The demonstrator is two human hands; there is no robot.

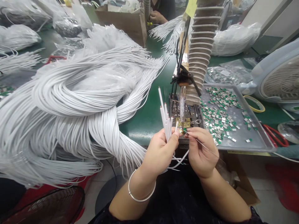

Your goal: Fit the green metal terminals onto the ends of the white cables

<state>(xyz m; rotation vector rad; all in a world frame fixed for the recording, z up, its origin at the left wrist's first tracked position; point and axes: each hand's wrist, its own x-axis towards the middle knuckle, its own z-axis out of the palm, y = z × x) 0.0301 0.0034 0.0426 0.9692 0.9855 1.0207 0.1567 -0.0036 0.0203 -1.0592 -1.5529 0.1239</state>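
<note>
My left hand [162,149] is closed round several white cables [167,124], whose cut ends point up and away from me. One cable end is pinched between its thumb and finger beside the soldering tip. In my right hand [202,151] a thin wire [206,147] is pinched, its end near a small green board [184,130]. The soldering iron [182,105] hangs upright, its tip just above that board. Under the tip lies a yellowish metal block [187,121]; exact contact there is too small to tell.
Large bundles of white cable [77,102] cover the left. A grey tray [253,137] of small green-and-silver boards stands right, near a fan [280,74], yellow tape roll [254,104] and red-handled tool [275,135]. A ribbed hose [203,46] hangs behind the iron. Another person's hand [157,17] is beyond.
</note>
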